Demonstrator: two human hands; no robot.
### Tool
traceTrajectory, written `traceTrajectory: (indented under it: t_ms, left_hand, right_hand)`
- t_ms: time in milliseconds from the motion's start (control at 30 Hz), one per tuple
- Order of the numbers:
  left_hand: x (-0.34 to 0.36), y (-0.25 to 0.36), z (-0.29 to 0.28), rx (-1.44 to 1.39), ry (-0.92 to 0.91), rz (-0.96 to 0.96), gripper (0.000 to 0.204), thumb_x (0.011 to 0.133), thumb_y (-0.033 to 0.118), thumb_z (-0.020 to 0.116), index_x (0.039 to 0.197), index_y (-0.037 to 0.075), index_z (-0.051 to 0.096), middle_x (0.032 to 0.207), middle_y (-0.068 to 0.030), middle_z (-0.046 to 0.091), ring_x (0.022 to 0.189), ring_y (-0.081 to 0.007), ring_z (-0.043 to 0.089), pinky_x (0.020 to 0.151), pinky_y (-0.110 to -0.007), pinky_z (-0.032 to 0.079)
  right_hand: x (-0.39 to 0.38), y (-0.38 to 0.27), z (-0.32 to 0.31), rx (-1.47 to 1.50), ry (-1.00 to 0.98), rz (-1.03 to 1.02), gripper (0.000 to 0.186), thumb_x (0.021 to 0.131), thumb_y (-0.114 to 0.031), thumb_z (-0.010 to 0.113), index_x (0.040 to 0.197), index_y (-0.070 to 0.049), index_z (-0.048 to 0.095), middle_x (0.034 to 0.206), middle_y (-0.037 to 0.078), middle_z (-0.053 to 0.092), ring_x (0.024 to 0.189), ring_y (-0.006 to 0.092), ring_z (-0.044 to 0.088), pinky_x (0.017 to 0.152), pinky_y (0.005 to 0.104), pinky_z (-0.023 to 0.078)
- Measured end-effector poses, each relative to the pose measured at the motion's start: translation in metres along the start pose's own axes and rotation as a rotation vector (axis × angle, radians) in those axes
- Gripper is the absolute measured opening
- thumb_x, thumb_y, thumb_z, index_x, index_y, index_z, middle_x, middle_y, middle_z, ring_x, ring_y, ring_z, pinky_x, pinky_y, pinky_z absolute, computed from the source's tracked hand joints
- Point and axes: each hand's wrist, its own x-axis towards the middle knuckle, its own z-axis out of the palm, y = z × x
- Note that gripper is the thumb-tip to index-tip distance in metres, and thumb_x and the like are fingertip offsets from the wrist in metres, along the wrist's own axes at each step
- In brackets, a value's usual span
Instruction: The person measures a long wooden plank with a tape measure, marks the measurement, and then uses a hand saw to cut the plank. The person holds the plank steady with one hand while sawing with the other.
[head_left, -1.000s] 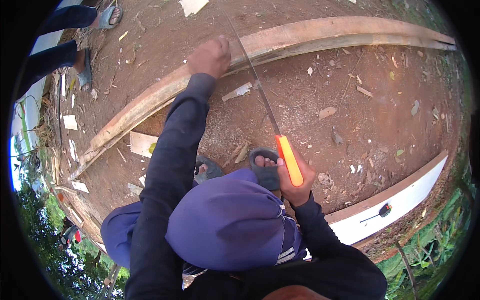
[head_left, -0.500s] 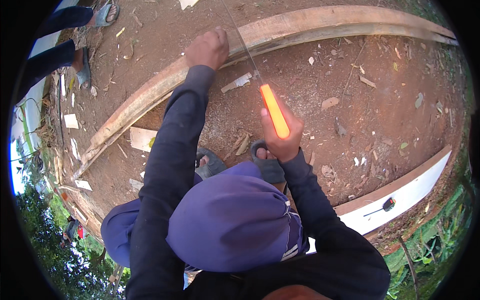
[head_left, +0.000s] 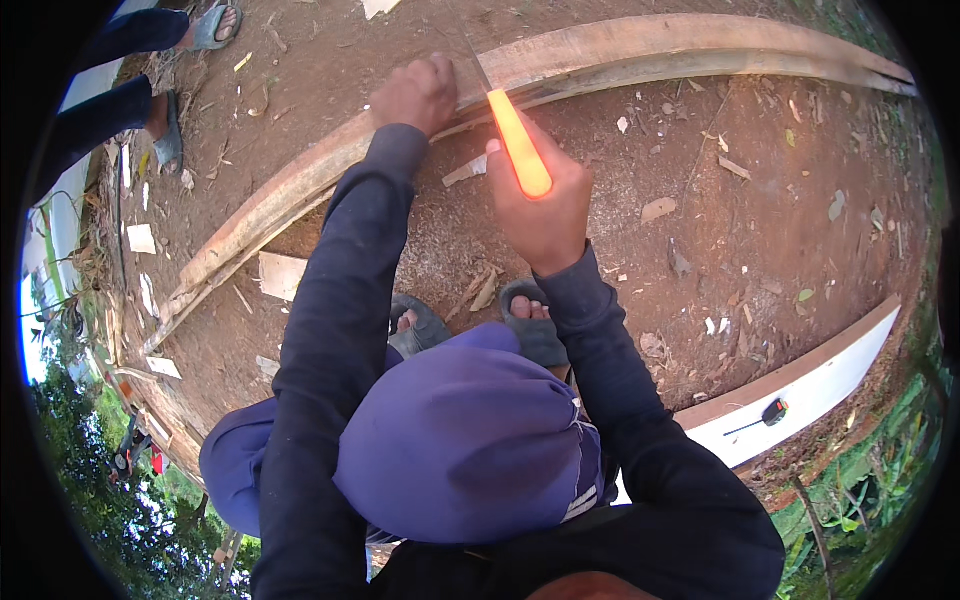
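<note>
A long wooden beam lies across the ground in front of me. My left hand is closed on the beam and bears down on its top, left of the saw; its fingertips are hidden. In my right hand is the orange handle of a handsaw, fingers wrapped round it. The thin saw blade stands across the beam just right of my left hand, pointing away from me, and is partly blurred. The saw handle now reaches close to the beam's near edge.
A white board with a black-and-red tape measure on it lies at the right. Wood scraps and dry leaves litter the brown soil. At the upper left stand another person's sandalled feet.
My right hand has pushed the saw forward and slightly left, away from me, so the handle is nearer the beam. My left hand stays in place on the beam.
</note>
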Motion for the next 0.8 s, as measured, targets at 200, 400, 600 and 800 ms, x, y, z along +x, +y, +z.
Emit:
traceTrajectory:
  t_ms: [200,400,600,800]
  left_hand:
    - [0.001,0.01,-0.023,-0.074,-0.144,-0.164,0.037,0.101,0.033,0.041,0.094,0.008,0.067,0.089,-0.0197,0.072,0.085,-0.0441,0.069,0.074,-0.058,0.054]
    - [0.016,0.009,-0.032,-0.196,-0.282,-0.393,0.05,0.102,0.037,0.036,0.101,0.006,0.075,0.103,-0.0216,0.073,0.098,-0.0456,0.069,0.09,-0.055,0.053]
    - [0.017,0.007,-0.036,-0.249,-0.272,-0.377,0.054,0.103,0.039,0.034,0.107,0.003,0.074,0.109,-0.0252,0.071,0.103,-0.0482,0.066,0.097,-0.054,0.049]
    - [0.019,0.003,-0.038,-0.092,-0.433,-0.19,0.049,0.102,0.036,0.033,0.101,0.004,0.07,0.109,-0.025,0.071,0.099,-0.0497,0.066,0.09,-0.057,0.051]
  right_hand:
    - [-0.121,-0.029,-0.084,-0.106,-0.103,0.066,0.047,0.091,0.003,0.062,0.137,0.011,0.055,0.108,0.019,0.074,0.1,0.0239,0.074,0.087,0.0338,0.058]
    - [-0.121,-0.04,-0.079,0.197,-0.003,0.33,0.032,0.094,-0.001,0.064,0.123,0.009,0.058,0.105,0.018,0.074,0.098,0.0201,0.074,0.086,0.0311,0.058]
    - [-0.113,-0.057,-0.09,-0.078,-0.151,0.335,0.018,0.09,-0.013,0.072,0.086,0.001,0.061,0.066,0.002,0.059,0.061,0.0114,0.059,0.059,0.0276,0.046]
    - [-0.12,-0.067,-0.097,-0.167,-0.203,0.386,0.014,0.088,-0.011,0.072,0.086,0.0,0.062,0.067,0.014,0.065,0.058,0.025,0.067,0.054,0.0355,0.049]
